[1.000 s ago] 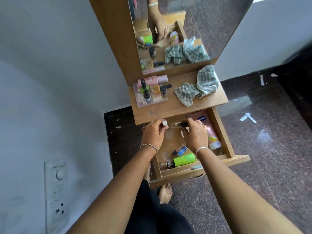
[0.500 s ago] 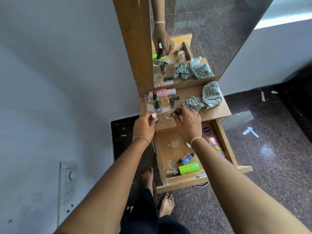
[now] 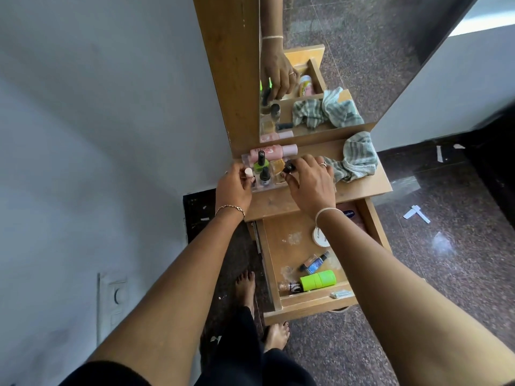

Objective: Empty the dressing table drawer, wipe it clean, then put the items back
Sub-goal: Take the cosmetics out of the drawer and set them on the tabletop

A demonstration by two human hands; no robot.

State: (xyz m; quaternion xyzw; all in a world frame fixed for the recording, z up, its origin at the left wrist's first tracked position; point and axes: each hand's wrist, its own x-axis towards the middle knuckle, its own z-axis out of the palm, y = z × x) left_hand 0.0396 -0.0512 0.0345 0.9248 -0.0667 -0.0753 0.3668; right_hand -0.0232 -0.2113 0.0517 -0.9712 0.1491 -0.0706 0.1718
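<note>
Head view: the emptying step. The left hand (image 3: 232,188) pinches a white-capped bottle (image 3: 249,174) at the clear organiser tray (image 3: 267,188); the right hand (image 3: 309,179) grips a black-capped bottle (image 3: 289,168) over it. Next, I judge, both get set down, then the open drawer (image 3: 289,246), holding a green tube (image 3: 317,280).

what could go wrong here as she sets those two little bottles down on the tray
1. The clear tray on the tabletop is already crowded with upright nail polish bottles; the right hand lowering its black-capped bottle could knock one over.
2. The left hand holds a white-capped bottle at the tray's left edge, near the tabletop edge, so it might fall.
3. The open drawer juts out by her legs.
</note>
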